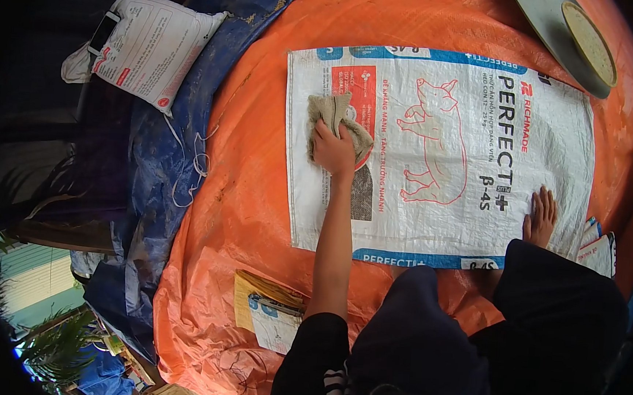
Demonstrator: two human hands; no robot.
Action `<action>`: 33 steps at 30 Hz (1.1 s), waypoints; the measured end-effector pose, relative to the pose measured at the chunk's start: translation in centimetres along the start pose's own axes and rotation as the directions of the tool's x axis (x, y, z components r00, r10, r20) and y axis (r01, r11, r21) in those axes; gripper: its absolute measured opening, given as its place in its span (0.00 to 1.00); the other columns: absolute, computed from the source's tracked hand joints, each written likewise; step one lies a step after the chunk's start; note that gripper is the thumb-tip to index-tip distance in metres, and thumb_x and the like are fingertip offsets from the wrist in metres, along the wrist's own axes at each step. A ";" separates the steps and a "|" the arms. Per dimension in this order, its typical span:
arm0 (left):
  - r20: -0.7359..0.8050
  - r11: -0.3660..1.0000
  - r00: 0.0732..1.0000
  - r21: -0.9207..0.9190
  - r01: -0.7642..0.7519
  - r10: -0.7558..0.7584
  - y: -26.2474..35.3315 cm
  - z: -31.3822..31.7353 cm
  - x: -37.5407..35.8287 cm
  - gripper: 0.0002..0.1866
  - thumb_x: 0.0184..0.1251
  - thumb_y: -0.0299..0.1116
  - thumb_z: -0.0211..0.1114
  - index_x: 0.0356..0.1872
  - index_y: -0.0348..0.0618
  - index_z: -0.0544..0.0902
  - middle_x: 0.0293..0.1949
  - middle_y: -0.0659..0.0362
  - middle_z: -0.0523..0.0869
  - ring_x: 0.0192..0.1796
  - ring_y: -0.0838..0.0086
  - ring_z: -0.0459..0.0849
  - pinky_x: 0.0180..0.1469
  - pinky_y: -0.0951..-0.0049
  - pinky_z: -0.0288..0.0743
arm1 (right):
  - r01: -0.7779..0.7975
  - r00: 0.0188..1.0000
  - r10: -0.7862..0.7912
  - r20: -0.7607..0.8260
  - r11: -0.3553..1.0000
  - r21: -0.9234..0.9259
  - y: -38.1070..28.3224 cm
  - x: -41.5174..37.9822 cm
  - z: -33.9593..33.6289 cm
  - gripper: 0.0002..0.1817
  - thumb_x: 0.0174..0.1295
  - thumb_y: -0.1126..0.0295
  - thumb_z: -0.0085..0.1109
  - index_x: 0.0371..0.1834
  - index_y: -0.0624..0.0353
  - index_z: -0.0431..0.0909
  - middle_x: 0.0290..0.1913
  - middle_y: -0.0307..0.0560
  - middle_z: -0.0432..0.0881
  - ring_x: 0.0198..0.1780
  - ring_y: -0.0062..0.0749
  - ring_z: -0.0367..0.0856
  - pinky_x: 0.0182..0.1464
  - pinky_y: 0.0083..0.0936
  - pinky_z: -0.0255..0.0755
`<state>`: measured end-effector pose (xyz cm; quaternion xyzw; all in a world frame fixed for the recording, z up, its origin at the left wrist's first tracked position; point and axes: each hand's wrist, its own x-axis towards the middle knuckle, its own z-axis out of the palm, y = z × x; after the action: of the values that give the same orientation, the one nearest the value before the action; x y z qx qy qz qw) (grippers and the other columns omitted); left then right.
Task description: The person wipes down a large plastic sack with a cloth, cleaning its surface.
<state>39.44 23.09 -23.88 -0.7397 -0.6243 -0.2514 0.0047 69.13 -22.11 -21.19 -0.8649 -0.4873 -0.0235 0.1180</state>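
A flattened white feed sack [432, 227] lies on an orange tarp, printed with a pig outline, "PERFECT" lettering and blue edge bands. My left hand [333, 149] grips a folded greenish-grey cloth [324, 110], pressed on the sack's left part over the red printed panel. At the right end of the sack, near my knee, my right hand [542, 216] lies flat with its fingers extended. Part of that hand's wrist is hidden by my dark trouser leg [559, 295].
Around the sack spreads the orange tarp [239, 155], bordered at left by a blue tarp [149, 178]. A stuffed white sack [158, 51] with a phone [104, 32] on it rests upper left. A round lid-like object [590, 44] is upper right. Folded sacks [271, 315] lie near my left arm.
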 end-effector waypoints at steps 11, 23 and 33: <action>0.009 1.000 1.000 -0.004 0.007 -0.007 0.0 0.0 0.0 0.24 0.66 0.43 0.63 0.56 0.38 0.74 0.47 0.47 0.84 0.42 0.49 0.87 0.37 0.51 0.80 | -0.002 1.000 0.002 0.014 1.000 -0.007 0.1 -0.2 0.1 0.33 0.58 0.64 0.53 0.72 0.54 0.68 0.78 0.50 0.62 0.80 0.47 0.53 0.79 0.47 0.42; 0.038 0.999 0.999 -0.028 0.037 -0.036 0.0 -0.1 0.0 0.26 0.66 0.46 0.63 0.57 0.39 0.74 0.49 0.47 0.84 0.44 0.48 0.86 0.39 0.48 0.79 | -0.010 0.999 0.011 0.030 1.000 -0.022 0.6 -0.3 0.5 0.35 0.57 0.65 0.52 0.72 0.55 0.67 0.78 0.51 0.61 0.81 0.48 0.50 0.80 0.47 0.40; 0.044 0.998 0.998 -0.036 0.044 -0.042 0.0 -0.1 0.0 0.25 0.66 0.45 0.63 0.57 0.39 0.74 0.49 0.46 0.84 0.44 0.48 0.86 0.39 0.48 0.79 | -0.024 0.999 0.026 0.047 0.999 -0.033 0.4 -0.4 0.5 0.35 0.57 0.65 0.51 0.72 0.56 0.67 0.79 0.52 0.60 0.81 0.48 0.50 0.80 0.47 0.40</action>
<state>39.44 23.06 -23.77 -0.7313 -0.6352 -0.2470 -0.0280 69.20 -22.50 -21.80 -0.8731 -0.4786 -0.0094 0.0926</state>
